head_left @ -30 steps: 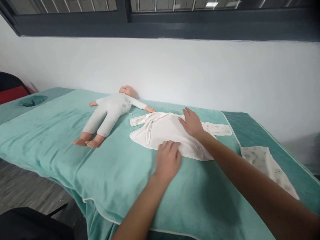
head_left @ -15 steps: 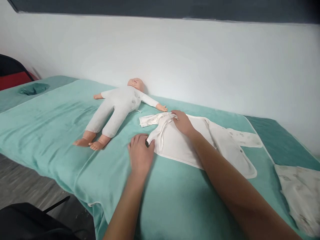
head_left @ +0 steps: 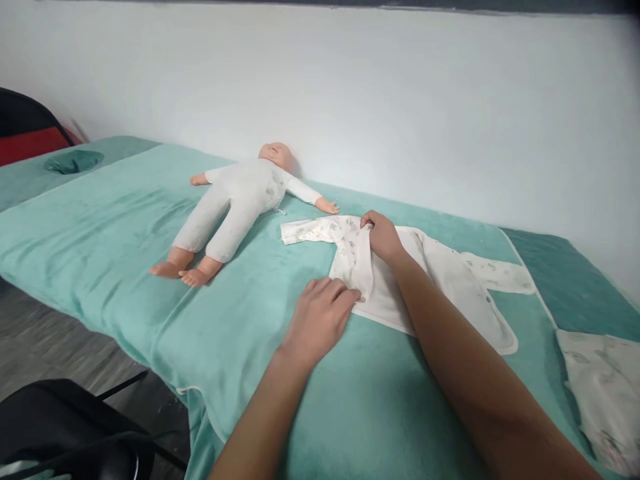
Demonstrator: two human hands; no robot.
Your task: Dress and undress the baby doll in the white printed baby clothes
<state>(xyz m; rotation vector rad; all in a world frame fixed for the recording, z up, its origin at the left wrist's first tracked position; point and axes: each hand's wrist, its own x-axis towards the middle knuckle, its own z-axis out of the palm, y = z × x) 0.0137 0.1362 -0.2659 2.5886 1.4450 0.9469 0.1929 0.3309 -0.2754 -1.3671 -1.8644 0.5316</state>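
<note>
A white patterned baby shirt (head_left: 400,293) lies spread on the bed, its front opened out and one sleeve stretched to each side. My left hand (head_left: 325,313) is closed on the lower corner of the shirt's left front panel. Higher up, my right hand (head_left: 381,235) pinches the same panel's edge near the neckline. The panel is folded back between the two hands. Just beyond the left sleeve lies a baby doll (head_left: 245,193) on its back, with a white cloth body and bare feet.
A green sheet (head_left: 240,333) covers the bed, which has a face hole at the far left. More patterned baby clothing (head_left: 603,393) lies at the right edge. A white wall (head_left: 400,113) runs behind. Black chairs (head_left: 65,427) stand lower left and far left.
My left hand has moved right with the panel's corner, folding it inward so its patterned side shows. My right hand has shifted slightly right. The view has tilted down a little.
</note>
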